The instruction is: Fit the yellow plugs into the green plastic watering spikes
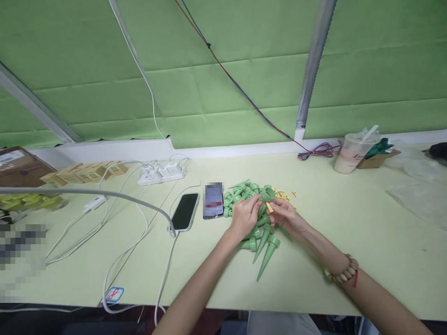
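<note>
My left hand (245, 215) is closed around a green plastic cone spike (267, 194), its round open end turned up and to the right. Just beside it, my right hand (284, 215) pinches a small tan piece (269, 207) at the cone's mouth. Both hands hover over a heap of green cone spikes (260, 232) lying on the pale green table (314, 260). Behind the heap, several small tan pieces (283, 194) are scattered. A beaded bracelet (344, 271) circles my right wrist.
Two phones (185, 211) (213, 200) lie left of the heap, with white cables (115, 260) and a power strip (161, 173) further left. Small cardboard boxes (84, 172) stand at the back left. A plastic drink cup (352, 153) stands at the back right, clear plastic sheeting (415, 186) beside it.
</note>
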Tool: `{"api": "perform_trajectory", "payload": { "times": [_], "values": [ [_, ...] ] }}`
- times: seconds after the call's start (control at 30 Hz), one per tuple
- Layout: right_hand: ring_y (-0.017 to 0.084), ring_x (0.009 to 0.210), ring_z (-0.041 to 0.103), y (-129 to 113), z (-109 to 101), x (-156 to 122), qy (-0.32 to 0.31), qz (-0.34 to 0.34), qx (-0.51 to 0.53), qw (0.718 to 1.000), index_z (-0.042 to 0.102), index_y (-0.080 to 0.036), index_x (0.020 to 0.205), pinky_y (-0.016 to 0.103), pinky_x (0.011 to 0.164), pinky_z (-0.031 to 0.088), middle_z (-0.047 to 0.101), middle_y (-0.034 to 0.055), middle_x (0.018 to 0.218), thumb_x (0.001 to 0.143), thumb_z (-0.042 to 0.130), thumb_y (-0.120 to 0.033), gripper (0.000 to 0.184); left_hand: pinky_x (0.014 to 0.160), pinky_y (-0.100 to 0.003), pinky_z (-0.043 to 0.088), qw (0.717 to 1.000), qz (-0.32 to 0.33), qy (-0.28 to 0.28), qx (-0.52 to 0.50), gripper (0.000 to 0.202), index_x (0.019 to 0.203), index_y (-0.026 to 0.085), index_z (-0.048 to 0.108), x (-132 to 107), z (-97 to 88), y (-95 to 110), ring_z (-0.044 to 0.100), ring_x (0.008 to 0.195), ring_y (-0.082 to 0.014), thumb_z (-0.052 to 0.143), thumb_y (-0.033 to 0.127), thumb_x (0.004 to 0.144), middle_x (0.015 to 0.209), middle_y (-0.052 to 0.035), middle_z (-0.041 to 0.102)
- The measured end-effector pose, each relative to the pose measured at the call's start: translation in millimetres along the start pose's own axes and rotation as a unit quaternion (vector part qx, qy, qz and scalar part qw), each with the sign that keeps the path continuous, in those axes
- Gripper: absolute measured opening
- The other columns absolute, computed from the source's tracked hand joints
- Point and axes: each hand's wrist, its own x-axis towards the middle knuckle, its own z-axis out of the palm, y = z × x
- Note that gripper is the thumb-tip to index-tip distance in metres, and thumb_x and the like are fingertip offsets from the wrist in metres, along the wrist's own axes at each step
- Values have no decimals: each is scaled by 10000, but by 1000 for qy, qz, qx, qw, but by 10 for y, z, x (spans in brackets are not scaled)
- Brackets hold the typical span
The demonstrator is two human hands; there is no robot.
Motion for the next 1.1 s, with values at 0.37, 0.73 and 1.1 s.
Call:
{"api": "perform_trajectory", "payload": {
  "times": [0.37, 0.73, 1.1],
  "values": [
    [88, 774, 598, -18, -41, 12, 51, 78, 79, 992, 563, -74, 923, 118, 679, 529, 575, 70, 906, 568, 770, -248, 447, 699, -244, 410, 996, 67, 49, -11, 282, 1016, 150, 568, 29, -45, -25, 557, 799, -139, 328, 263, 921, 861, -51, 612],
    [75, 765, 599, -24, 135, -15, 136, 55, 122, 982, 518, -89, 906, 122, 691, 534, 585, 44, 853, 526, 782, -235, 485, 604, -196, 433, 991, 31, 115, 54, 236, 974, 144, 603, -29, 53, -11, 632, 738, -118, 410, 250, 886, 883, -37, 668],
    [77, 698, 523, 132, 147, -32, 245, -195, -176, 933, 591, -79, 644, 172, 556, 496, 532, 74, 778, 625, 704, -402, 342, 580, -204, 425, 992, -16, 102, 77, 225, 987, 168, 614, -81, 97, 71, 636, 758, -125, 449, 272, 874, 935, -19, 665]
  ]
}}
